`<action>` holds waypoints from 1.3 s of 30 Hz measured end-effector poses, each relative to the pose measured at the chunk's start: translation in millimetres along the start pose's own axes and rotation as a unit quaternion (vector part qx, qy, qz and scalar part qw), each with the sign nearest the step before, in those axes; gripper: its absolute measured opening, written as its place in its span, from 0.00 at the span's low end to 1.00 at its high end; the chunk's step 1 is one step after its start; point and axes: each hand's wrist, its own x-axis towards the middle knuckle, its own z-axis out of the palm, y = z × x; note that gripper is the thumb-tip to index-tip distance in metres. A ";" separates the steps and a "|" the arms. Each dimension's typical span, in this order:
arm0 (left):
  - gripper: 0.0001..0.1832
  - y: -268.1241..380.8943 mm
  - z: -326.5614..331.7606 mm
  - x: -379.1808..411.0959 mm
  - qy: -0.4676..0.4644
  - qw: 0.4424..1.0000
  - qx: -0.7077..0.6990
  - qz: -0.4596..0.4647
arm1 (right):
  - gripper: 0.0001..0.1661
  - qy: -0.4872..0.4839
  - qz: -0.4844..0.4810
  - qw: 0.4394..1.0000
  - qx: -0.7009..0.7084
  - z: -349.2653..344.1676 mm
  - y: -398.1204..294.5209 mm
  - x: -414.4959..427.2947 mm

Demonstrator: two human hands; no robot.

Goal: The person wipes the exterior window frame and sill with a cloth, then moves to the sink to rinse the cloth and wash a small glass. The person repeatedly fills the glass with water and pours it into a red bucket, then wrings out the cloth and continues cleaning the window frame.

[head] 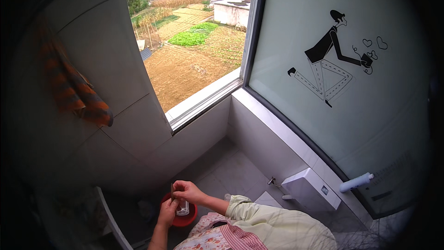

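Note:
Near the bottom centre, my left hand (168, 211) and my right hand (187, 191) meet over a red plastic basin (189, 219). Both hands' fingers are closed on a thin, dark, flat object (172, 191) that stands roughly upright between them; its kind is too small to tell. Just below my right hand is a clear glass or plastic container (182, 209), over the basin. Whether a finger touches it cannot be told. The basin's far side is partly hidden by my hands.
A white toilet cistern (308, 189) is on the right, with a small metal valve (271, 181) beside it. A pale bottle (356, 182) lies on the tiled ledge (277, 125). An orange-and-grey striped towel (78, 90) hangs at left. An open window sill (204, 100) is ahead.

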 end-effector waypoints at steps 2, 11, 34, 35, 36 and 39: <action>0.11 -6.8 -14.0 -35.7 0.044 0.998 -0.034 0.033 | 0.07 0.023 0.000 1.000 -0.001 33.9 10.8 -16.4; 0.16 -25.2 -52.1 -113.5 0.136 0.930 -0.333 0.079 | 0.29 0.030 0.004 0.999 -0.040 135.7 69.6 -66.9; 0.18 -36.2 -104.3 -191.8 0.213 0.929 -0.301 -0.005 | 0.23 -0.099 0.267 0.937 -0.200 131.2 118.6 -27.4; 0.18 -46.9 -108.2 -203.6 0.268 0.924 -0.275 0.006 | 0.25 -0.124 0.257 0.922 -0.261 134.9 107.4 -29.7; 0.18 -56.7 -111.4 -212.4 0.316 0.917 -0.242 0.016 | 0.25 -0.126 0.240 0.922 -0.276 126.5 123.3 -30.6; 0.18 -95.1 -121.5 -269.8 0.502 0.845 -0.174 0.056 | 0.16 -0.151 0.303 0.911 -0.235 130.2 123.9 -31.2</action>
